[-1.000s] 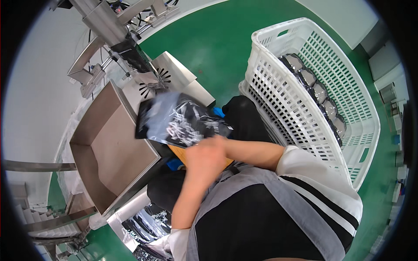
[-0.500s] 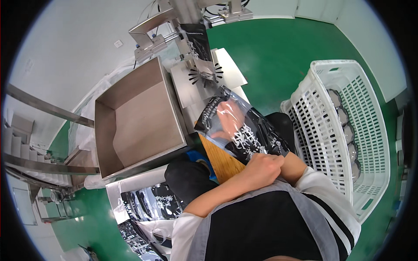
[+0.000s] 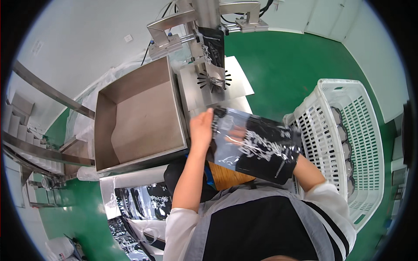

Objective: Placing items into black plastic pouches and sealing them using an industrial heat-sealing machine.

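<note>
A black plastic pouch (image 3: 265, 150) with white lettering and a clear window lies stretched out in front of me. My right hand (image 3: 236, 135) is inside it, showing through the window with the fingers extended; the wrist comes out at the pouch's right end. At the opposite end, my left hand (image 3: 201, 128) pinches the pouch's left edge between thumb and fingers. Beyond, another black pouch (image 3: 213, 48) stands upright against the steel machine (image 3: 208, 13), above a plate with slots in a star pattern.
Left of the machine is a deep steel tray (image 3: 146, 117). A white plastic basket (image 3: 322, 130) at right holds several dark-edged packs (image 3: 344, 143). More black pouches (image 3: 146, 202) lie at lower left. A wooden surface (image 3: 228, 176) shows below my hands.
My left hand has gone from my right wrist to the pouch's far left edge and gripped it. The pouch is turned more level and pulled flatter. The view has shifted slightly.
</note>
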Demonstrator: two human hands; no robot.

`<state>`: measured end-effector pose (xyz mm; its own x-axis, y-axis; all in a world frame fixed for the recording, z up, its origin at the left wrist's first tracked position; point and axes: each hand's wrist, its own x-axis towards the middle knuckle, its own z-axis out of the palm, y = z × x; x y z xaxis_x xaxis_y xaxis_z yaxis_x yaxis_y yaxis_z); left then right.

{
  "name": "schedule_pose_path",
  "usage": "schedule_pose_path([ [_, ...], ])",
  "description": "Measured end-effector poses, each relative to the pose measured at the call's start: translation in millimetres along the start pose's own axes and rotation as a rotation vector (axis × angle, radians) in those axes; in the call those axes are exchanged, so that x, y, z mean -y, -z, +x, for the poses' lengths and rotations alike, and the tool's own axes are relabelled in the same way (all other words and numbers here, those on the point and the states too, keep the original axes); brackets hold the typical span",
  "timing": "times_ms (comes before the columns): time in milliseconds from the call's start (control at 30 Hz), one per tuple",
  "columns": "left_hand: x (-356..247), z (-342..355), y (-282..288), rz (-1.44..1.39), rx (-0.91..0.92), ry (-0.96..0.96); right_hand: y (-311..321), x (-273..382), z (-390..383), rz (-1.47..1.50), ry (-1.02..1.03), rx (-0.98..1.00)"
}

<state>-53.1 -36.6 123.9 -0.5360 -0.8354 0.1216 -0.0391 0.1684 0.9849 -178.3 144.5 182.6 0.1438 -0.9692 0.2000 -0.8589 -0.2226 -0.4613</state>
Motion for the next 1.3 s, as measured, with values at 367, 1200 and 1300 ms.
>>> schedule_pose_path([
  [367, 40, 22, 17, -0.703, 0.023, 0.495, 80, 11, -6, -0.086, 0.273, -0.225],
  [1200, 155, 302, 1, -0.495, -0.152, 0.047, 24, -136, 144, -0.059, -0.603, -0.117],
  [1300, 147, 273, -1, -0.514, -0.123, 0.011, 11, -152, 167, -0.096, -0.565, -0.187],
])
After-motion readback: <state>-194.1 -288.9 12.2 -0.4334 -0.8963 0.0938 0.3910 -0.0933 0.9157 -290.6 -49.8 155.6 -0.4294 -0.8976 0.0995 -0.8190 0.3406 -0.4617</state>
